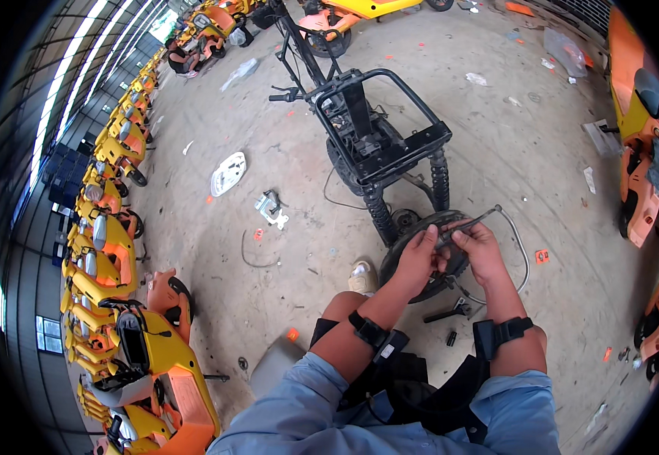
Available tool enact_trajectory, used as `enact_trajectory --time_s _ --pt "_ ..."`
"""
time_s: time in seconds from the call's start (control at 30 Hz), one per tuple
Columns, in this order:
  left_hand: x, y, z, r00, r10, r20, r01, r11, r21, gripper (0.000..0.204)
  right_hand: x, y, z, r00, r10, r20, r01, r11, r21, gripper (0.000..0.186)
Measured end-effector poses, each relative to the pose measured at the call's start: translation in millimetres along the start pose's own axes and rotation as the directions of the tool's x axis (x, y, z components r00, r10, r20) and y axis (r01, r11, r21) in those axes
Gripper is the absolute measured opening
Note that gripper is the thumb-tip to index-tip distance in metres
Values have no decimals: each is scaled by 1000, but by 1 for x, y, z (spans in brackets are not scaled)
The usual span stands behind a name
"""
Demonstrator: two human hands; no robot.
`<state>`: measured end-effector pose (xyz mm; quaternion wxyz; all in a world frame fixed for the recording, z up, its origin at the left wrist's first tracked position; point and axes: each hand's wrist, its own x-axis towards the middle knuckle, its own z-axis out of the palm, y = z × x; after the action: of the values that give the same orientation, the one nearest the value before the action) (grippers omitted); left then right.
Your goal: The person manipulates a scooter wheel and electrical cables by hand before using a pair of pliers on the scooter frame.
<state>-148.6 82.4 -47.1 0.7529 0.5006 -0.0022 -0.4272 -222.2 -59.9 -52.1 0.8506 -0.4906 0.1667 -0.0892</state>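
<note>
The person's left hand (423, 256) and right hand (476, 246) pinch a thin grey cable (526, 262) over the rear wheel (457, 267) of a bare black frame (401, 154) – likely light and springy, stiff enough to keep its loop, so best taken by fingertips near the working stretch.

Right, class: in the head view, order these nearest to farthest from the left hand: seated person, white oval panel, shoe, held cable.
1. Held cable: in the left hand
2. Shoe: just left
3. White oval panel: farther left
4. Seated person: upper left
</note>
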Motion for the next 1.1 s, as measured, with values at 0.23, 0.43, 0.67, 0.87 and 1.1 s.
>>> enact_trajectory --time_s 0.23,0.43,0.67,0.87,1.1 --pt "7 2 -8 970 -214 114 219 975 -27 48 -5 -10 6 995 -103 7 103 989 -108 14" --pt "16 5 -2 963 -247 110 243 969 49 54 -6 -16 7 994 -107 -8 106 988 -109 13" --pt "35 13 -14 972 -221 84 209 969 129 57 2 -12 21 987 -124 -104 111 986 -123 11" --pt "38 20 -14 997 -74 -24 78 934 349 54 12 5 27 969 -140 -205 102 977 -187 10" --pt "35 15 -27 994 48 97 -80 934 349 44 14 12 33 976 -89 -198 72 993 -89 10"
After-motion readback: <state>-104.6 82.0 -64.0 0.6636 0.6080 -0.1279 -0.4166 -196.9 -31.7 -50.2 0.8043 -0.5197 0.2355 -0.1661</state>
